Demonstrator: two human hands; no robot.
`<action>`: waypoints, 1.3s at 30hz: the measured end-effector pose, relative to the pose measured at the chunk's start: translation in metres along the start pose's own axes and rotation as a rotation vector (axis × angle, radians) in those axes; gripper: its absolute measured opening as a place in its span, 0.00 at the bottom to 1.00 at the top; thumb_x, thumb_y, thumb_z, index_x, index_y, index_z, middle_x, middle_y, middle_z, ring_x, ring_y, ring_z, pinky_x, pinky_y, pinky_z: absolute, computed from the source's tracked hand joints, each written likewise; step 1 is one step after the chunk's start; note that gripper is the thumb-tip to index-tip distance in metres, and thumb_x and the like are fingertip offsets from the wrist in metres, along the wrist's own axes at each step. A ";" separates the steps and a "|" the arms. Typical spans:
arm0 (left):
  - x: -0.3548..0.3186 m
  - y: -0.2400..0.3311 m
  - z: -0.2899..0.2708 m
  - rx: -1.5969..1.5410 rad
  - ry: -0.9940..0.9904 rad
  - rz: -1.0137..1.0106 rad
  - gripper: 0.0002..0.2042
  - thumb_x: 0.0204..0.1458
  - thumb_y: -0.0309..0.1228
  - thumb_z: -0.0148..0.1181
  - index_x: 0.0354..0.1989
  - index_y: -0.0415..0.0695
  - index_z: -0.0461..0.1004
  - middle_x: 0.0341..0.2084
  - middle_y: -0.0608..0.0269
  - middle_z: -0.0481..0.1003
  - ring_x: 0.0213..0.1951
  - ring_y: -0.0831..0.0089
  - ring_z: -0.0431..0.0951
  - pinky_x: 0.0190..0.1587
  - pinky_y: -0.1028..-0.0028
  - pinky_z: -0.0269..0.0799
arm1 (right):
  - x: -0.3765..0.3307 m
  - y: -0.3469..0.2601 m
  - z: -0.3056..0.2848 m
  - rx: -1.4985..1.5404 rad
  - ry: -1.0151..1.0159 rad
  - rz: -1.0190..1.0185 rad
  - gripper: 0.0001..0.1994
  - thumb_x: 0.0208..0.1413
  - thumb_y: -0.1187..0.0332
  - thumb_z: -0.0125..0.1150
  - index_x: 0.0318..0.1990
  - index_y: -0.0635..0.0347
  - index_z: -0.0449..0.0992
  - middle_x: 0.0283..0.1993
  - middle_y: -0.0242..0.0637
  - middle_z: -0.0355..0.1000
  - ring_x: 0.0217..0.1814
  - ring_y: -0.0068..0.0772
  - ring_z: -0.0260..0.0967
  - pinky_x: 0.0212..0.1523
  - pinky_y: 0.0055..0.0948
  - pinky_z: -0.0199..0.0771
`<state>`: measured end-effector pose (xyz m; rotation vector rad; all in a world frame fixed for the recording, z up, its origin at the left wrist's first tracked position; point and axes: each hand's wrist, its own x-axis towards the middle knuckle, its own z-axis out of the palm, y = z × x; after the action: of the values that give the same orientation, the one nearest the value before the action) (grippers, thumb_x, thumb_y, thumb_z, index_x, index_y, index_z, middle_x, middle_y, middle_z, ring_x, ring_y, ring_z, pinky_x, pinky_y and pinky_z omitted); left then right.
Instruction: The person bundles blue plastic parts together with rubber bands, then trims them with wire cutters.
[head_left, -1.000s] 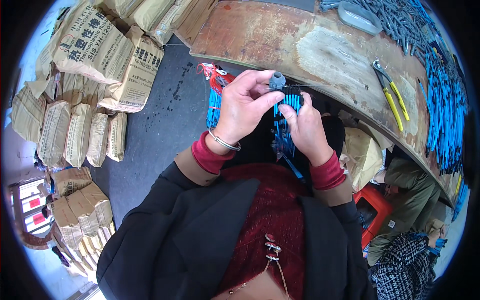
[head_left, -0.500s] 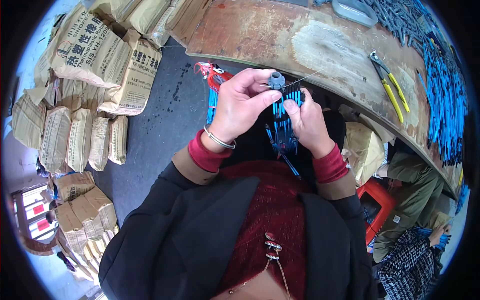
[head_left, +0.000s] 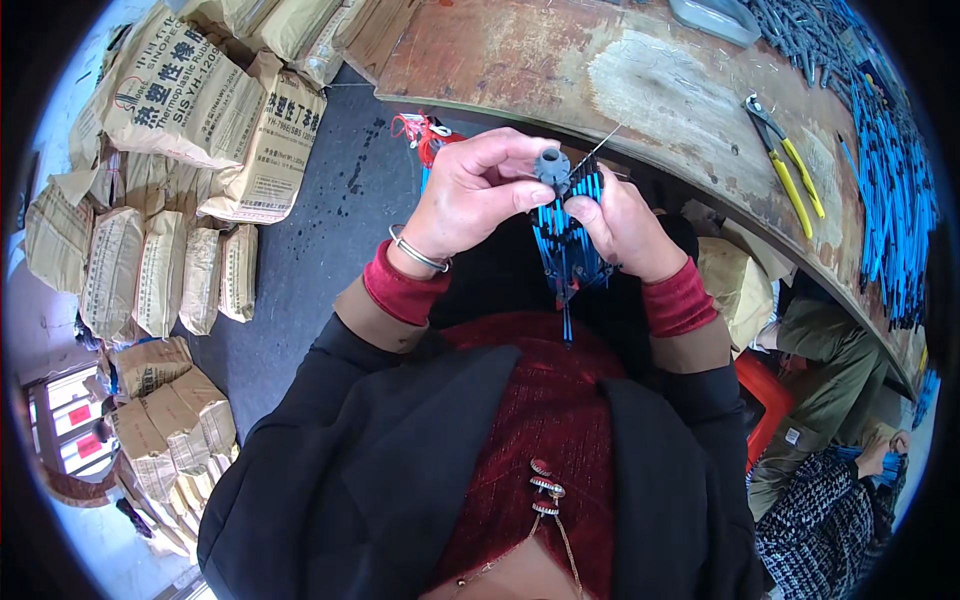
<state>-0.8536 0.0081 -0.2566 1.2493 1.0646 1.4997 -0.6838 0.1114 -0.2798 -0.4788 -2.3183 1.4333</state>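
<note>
Left hand: fingertips partly hidden behind grey hub. Right hand: most fingers out of sight behind blue sticks; stick count unreadable, lower ends hard to separate. Wire: too fine to trace into hub. Desk: cut by frame top on its far side; pale tray there likewise. Red bundle, by desk's near left corner: partly covered by left hand. Co-worker, below near edge: cut by dark rim.

Matt plastic hub, scuffed wooden table
</note>
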 end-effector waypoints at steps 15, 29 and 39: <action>0.003 0.001 -0.004 0.161 0.030 0.070 0.17 0.44 0.16 0.60 0.45 0.35 0.71 0.32 0.66 0.71 0.32 0.83 0.70 0.36 0.83 0.67 | 0.005 -0.009 -0.006 -0.022 -0.149 0.200 0.22 0.57 0.61 0.50 0.49 0.75 0.61 0.24 0.52 0.68 0.26 0.45 0.69 0.30 0.36 0.68; 0.004 0.008 -0.005 0.115 -0.175 0.085 0.18 0.44 0.22 0.62 0.46 0.34 0.71 0.33 0.61 0.70 0.33 0.79 0.71 0.34 0.80 0.67 | 0.004 0.008 -0.014 0.160 -0.327 -0.061 0.18 0.61 0.57 0.41 0.41 0.66 0.66 0.28 0.40 0.68 0.28 0.32 0.65 0.34 0.30 0.67; 0.017 -0.001 -0.001 -0.019 -0.240 0.051 0.17 0.46 0.17 0.59 0.47 0.36 0.71 0.38 0.61 0.70 0.36 0.77 0.73 0.39 0.79 0.72 | -0.012 0.013 0.004 0.632 -0.202 -0.037 0.18 0.61 0.58 0.42 0.45 0.67 0.67 0.40 0.36 0.71 0.39 0.27 0.69 0.45 0.26 0.68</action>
<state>-0.8563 0.0252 -0.2539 1.4124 0.8640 1.3539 -0.6741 0.1085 -0.2951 -0.1080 -1.8370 2.1474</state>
